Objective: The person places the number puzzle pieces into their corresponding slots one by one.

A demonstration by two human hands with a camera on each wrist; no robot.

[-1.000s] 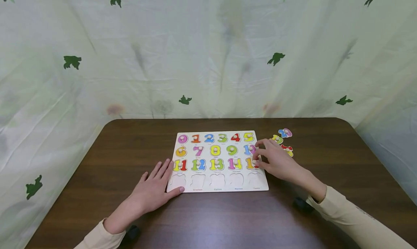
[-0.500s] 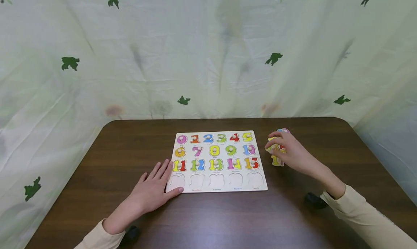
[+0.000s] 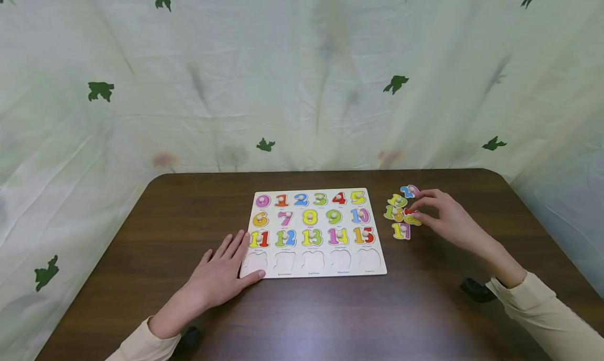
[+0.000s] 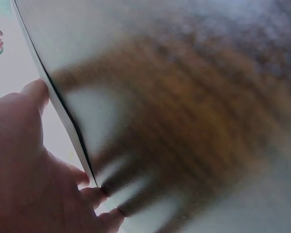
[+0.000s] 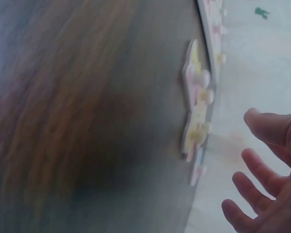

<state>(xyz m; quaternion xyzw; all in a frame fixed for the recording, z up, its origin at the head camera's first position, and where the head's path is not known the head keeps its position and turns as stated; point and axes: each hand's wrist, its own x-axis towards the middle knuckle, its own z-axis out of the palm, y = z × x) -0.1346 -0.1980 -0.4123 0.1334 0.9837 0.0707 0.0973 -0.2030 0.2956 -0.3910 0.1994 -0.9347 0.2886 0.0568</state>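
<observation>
— Where are your hands?
— Your left hand (image 3: 218, 281) lies flat, fingers straight, against the board's (image 3: 313, 234) near-left corner. Your right hand (image 3: 448, 222), fingers loosely spread and gripping nothing, touches the five loose pieces (image 3: 402, 211) off the board's right edge.
— On the board?
— Sixteen pieces seated, five slots bare.
</observation>
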